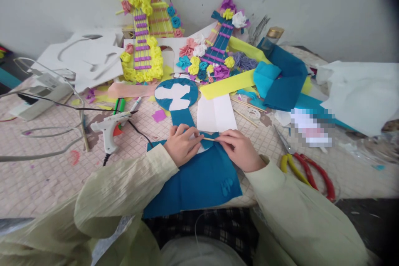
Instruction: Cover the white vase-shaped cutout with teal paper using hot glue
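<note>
A thin wooden stick (209, 139) lies across the upper edge of a blue crepe paper sheet (193, 187). My right hand (240, 149) pinches the stick's right end between thumb and fingers. With curled fingers, my left hand (183, 145) holds the stick's left end against the paper. A bit of white card shows under the paper between the hands. Beyond them, a blue strip leads up to a round blue-and-white piece (176, 94). A folded white card (216, 114) lies just past my right fingers.
A white glue gun (109, 131) with its cord lies left, near markers (120, 106). Scissors (299, 166) with red and yellow handles are on the right. Paper-flower instruments (143, 45) lean at the back wall. Blue crepe paper (285, 75) and white sheets (364, 91) lie right.
</note>
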{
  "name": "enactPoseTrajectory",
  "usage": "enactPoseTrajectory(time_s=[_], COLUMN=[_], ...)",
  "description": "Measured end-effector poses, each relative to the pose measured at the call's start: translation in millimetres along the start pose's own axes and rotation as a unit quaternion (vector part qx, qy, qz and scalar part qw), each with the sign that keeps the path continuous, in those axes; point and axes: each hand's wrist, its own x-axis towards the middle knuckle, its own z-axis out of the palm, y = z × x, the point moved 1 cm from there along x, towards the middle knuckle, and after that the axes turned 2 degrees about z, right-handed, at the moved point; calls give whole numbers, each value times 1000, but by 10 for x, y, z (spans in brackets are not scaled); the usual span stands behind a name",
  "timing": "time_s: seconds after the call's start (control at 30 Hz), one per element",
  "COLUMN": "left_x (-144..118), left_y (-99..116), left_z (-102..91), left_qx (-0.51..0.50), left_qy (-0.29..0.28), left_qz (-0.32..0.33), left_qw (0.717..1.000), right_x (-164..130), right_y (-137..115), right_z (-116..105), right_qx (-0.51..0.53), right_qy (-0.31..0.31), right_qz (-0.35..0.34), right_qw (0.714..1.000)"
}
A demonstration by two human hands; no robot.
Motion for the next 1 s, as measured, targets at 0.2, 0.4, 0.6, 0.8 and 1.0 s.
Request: enactPoseTrajectory(time_s=[0.2, 0.4, 0.6, 0.8, 1.0], left_x=[-18, -42, -23, 37, 82], left_y=[12, 12, 5, -8, 17], left_z=[-22, -47, -38, -51, -88], left_qx=[-12, -24, -44, -63, -94], left_qy=[-1, 13, 33, 41, -1], left_qz=[-5, 19, 14, 12, -12], left_qw=[1000, 999, 998, 997, 995], right_x=[-5, -4, 3, -6, 27], right_y=[-23, -37, -50, -54, -77], right_z=[-7, -29, -34, -15, -22], right_qx=[0, 22, 27, 21, 33], right_qy=[-3, -15, -28, -45, -67], right_qz=[4, 9, 19, 42, 68], right_qw=[1000, 1000, 999, 998, 995])
